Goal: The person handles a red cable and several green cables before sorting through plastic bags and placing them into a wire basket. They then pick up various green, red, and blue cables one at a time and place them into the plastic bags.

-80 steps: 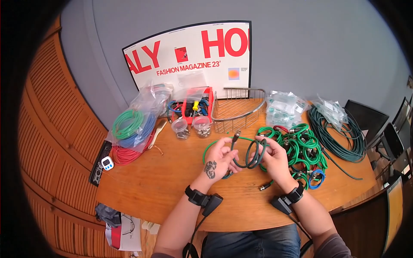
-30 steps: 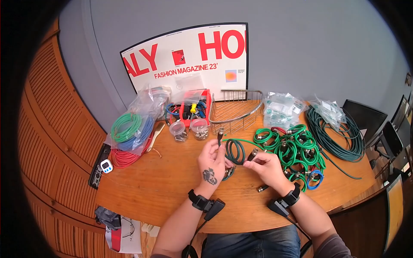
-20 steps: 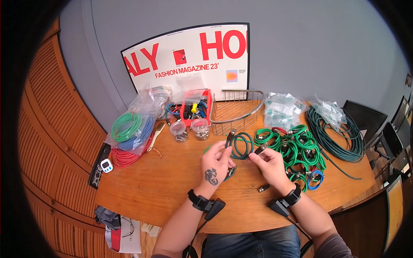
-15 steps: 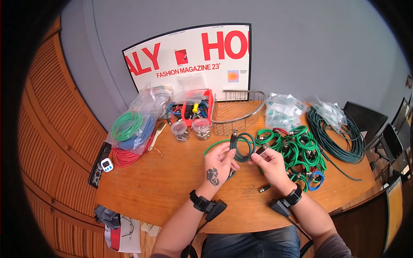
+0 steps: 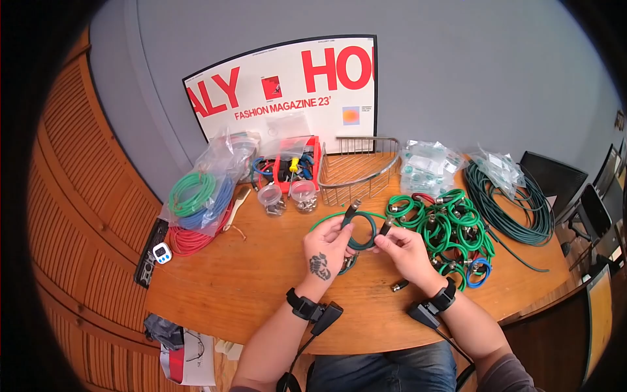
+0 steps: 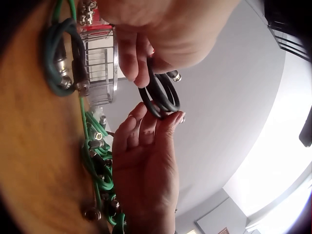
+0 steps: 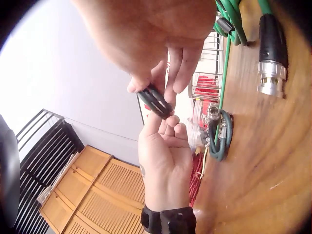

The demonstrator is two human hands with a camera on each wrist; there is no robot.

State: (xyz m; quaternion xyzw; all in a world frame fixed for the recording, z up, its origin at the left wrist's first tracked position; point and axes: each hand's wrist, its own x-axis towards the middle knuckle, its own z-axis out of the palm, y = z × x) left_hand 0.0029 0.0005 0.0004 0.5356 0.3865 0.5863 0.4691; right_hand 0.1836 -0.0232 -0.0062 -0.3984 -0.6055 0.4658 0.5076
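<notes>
Above the middle of the table, a dark green cable (image 5: 373,232) is wound into a small coil, with a BNC connector at each end. My left hand (image 5: 324,251) pinches the coil's left side; one connector (image 5: 353,208) points up above its thumb. My right hand (image 5: 406,253) pinches the right side, and the other connector (image 5: 387,225) juts up by its fingers. In the left wrist view the stacked loops (image 6: 163,95) run between both hands' fingertips. A second dark green coiled cable (image 6: 48,63) lies on the table below the left hand.
A pile of green coiled cables (image 5: 457,228) lies right of the hands, a large dark green coil (image 5: 516,222) beyond it. Behind stand a wire basket (image 5: 359,173), a red bin (image 5: 316,150) and small clear jars (image 5: 304,196). Bagged cables (image 5: 202,196) lie left.
The loops, loose and spread at first, now lie together as one small coil. The right hand has moved from the loops' top to their right side, beside the second connector.
</notes>
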